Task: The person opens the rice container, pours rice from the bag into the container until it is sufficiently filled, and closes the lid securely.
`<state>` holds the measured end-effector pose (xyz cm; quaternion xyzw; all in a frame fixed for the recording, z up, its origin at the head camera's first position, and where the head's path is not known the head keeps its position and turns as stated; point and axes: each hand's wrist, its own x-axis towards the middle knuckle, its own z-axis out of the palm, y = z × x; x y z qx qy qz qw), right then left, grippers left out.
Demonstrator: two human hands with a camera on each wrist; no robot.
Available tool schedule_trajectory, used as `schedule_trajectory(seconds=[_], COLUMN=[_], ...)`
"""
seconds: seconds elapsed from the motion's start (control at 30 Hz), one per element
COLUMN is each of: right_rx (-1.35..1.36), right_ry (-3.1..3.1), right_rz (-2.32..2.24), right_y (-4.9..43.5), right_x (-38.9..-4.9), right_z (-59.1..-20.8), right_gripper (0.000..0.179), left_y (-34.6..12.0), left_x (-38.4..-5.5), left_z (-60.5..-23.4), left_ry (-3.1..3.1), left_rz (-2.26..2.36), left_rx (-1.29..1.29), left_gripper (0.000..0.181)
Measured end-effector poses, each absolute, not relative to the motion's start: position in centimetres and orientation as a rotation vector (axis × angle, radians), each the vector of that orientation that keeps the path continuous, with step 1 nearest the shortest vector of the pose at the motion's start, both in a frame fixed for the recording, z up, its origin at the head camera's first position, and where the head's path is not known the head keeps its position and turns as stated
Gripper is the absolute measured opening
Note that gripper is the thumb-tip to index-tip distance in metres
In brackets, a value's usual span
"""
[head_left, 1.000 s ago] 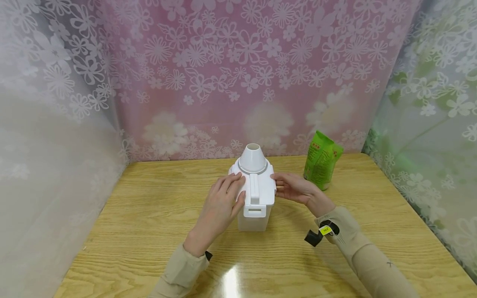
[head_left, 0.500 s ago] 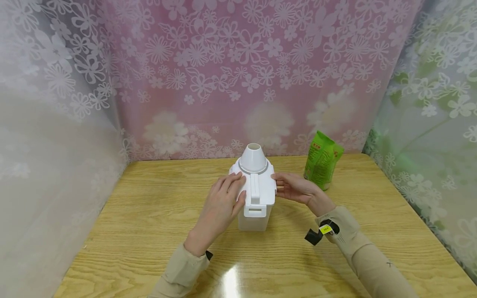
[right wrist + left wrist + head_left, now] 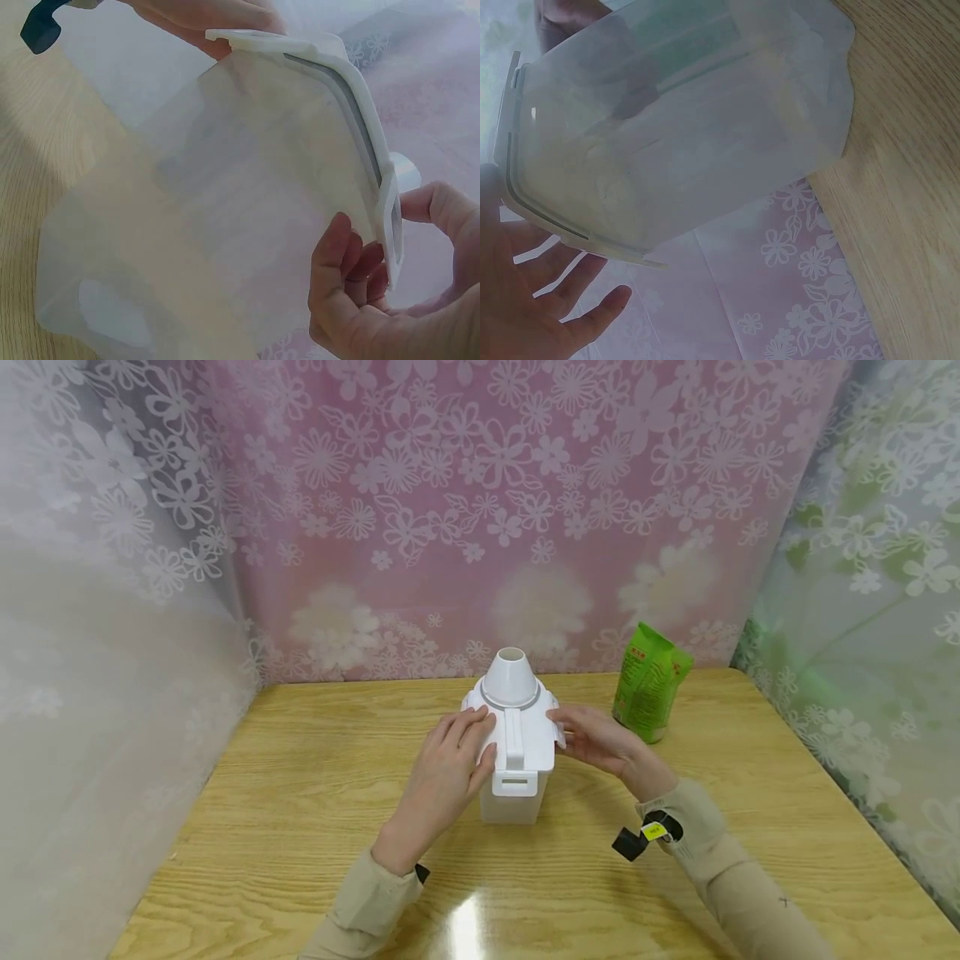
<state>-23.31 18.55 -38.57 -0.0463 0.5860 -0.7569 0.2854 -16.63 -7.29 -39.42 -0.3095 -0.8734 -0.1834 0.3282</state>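
A translucent plastic storage container (image 3: 697, 127) with a white lid (image 3: 534, 735) stands on the table. On the lid are a white cone-shaped cup (image 3: 511, 681) and a raised bar handle (image 3: 513, 739); a front latch (image 3: 515, 783) juts out over the near wall. My left hand (image 3: 444, 764) rests on the lid's left half with fingers spread and fairly straight. At the right edge, my right hand (image 3: 603, 743) pinches the side latch (image 3: 390, 225), thumb over the top and fingers curled below. That latch is tilted outward from the wall.
A green printed bag (image 3: 648, 685) stands upright behind my right hand, near the table's back right corner. Flowered curtains (image 3: 420, 527) close off the back and both sides of the wooden table (image 3: 300, 827).
The side latch at the right has swung outward from the container under my right fingers, and the right wrist has turned slightly. My left hand stays in place on the lid.
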Motion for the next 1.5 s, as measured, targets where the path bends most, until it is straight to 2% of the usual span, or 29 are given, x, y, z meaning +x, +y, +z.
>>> schedule_trajectory(seconds=[0.07, 0.23, 0.33, 0.5, 0.63, 0.87, 1.13, 1.33, 1.5], right_rx=[-0.131, -0.171, -0.185, -0.235, -0.370, -0.859, -1.286, -1.499, -1.524], right_ry=[1.616, 1.810, 1.949, 2.288, 2.629, 3.149, 3.362, 3.450, 3.462], right_rz=[-2.009, -1.937, -1.897, -1.821, -1.794, -1.571, -1.301, -1.022, -0.962], right_y=[18.5, 18.5, 18.4, 18.0, 17.2, 16.0, 15.9, 16.3, 16.5], right_x=[-23.2, -22.9, -22.5, -21.4, -20.5, -19.3, -18.7, -18.8, -18.8], right_z=[-38.6, -38.8, -38.9, -38.9, -38.8, -39.1, -39.7, -40.3, -40.4], right_gripper=[0.023, 0.062, 0.070, 0.068, 0.059, 0.041, 0.028, 0.044, 0.044], left_y=[-7.3, -7.2, -7.2, -7.2, -7.2, -7.3, -7.3, -7.3, -7.3], left_x=[-16.6, -16.6, -16.6, -16.6, -16.6, -16.7, -16.6, -16.5, -16.5], left_z=[-39.5, -39.4, -39.4, -39.4, -39.5, -39.5, -39.4, -39.4, -39.3], left_ry=[-2.284, -2.292, -2.287, -2.280, -2.291, -2.290, -2.307, -2.321, -2.324], left_rz=[-0.487, -0.500, -0.501, -0.496, -0.495, -0.492, -0.494, -0.480, -0.488], left_rx=[-0.809, -0.804, -0.808, -0.812, -0.810, -0.810, -0.804, -0.797, -0.793], left_gripper=[0.036, 0.037, 0.036, 0.035, 0.036, 0.038, 0.039, 0.039, 0.037])
